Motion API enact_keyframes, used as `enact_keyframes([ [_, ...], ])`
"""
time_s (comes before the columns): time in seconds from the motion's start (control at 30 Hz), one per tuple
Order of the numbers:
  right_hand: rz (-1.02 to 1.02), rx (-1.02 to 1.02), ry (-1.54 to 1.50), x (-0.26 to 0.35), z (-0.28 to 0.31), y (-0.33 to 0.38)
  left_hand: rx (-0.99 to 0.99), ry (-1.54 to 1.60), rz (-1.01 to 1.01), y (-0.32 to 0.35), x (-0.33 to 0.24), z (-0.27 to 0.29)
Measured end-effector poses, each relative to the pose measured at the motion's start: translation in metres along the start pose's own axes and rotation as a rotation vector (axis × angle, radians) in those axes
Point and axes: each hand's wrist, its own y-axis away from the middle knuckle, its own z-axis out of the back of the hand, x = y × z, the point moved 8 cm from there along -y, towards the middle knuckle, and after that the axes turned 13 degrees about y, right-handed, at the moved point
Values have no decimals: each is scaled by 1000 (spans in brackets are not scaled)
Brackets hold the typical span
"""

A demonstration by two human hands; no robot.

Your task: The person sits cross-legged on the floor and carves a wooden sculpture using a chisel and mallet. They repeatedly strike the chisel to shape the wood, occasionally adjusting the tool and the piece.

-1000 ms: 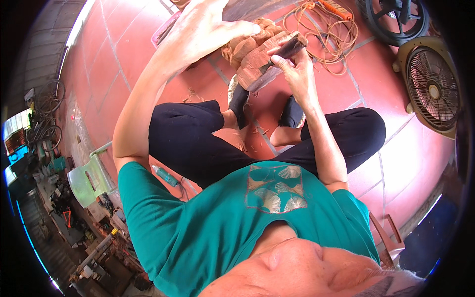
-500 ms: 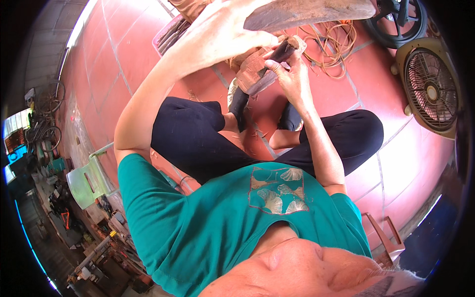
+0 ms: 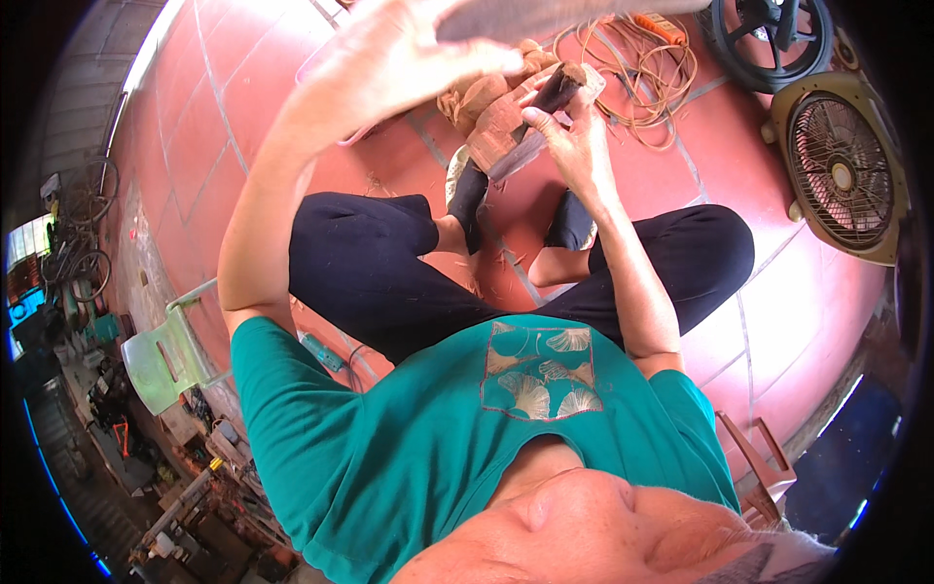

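Note:
My left hand [image 3: 399,58], blurred at the top edge, is closed round a long, flat grey wooden bat [image 3: 555,18]; part of its grip is cut off by the frame. Below it, my right hand [image 3: 581,146] pinches a dark, round tool handle [image 3: 557,90] with a worn brown end, thumb on top. That handle lies tilted over a carved reddish-brown wood block [image 3: 498,131], which rests near my feet. Whether a blade sits at the handle's lower end is hidden. More rounded carved wood [image 3: 482,94] shows behind the block.
Wood chips lie on the red tile floor [image 3: 671,292]. An orange-tan cable [image 3: 671,107] coils beyond my right hand, near a black wheel [image 3: 773,44] and a box fan [image 3: 842,175]. At left stand a pale green plastic chair [image 3: 161,360] and a green power tool [image 3: 321,352].
My left hand has swung up and left with the wooden bat, away from the tool handle. My right hand keeps its hold in nearly the same place.

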Motion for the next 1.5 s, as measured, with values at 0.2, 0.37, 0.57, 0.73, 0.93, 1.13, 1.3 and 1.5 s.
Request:
enact_keyframes([
  [0.2,42,5,-21,-1,-3,-3,100,53,-30,-7,13,-15],
  [0.37,52,-2,-27,-5,2,-7,120,-466,-159,-13,3,-22],
  [0.57,15,20,-124,-12,0,-5,-43,-95,-171,-25,-38,10],
  [0.73,18,46,-117,-12,0,-7,224,-323,-113,-14,18,-28],
  [0.93,-103,65,-175,-29,8,-16,140,-404,11,-17,36,-16],
  [1.13,-183,52,-280,-37,7,-17,48,-345,2,-11,30,-6],
  [1.3,-55,8,-185,-17,4,-13,147,-299,219,-11,-1,-4],
  [1.5,-56,-87,-308,-22,16,-19,111,-221,97,-8,-2,1],
])
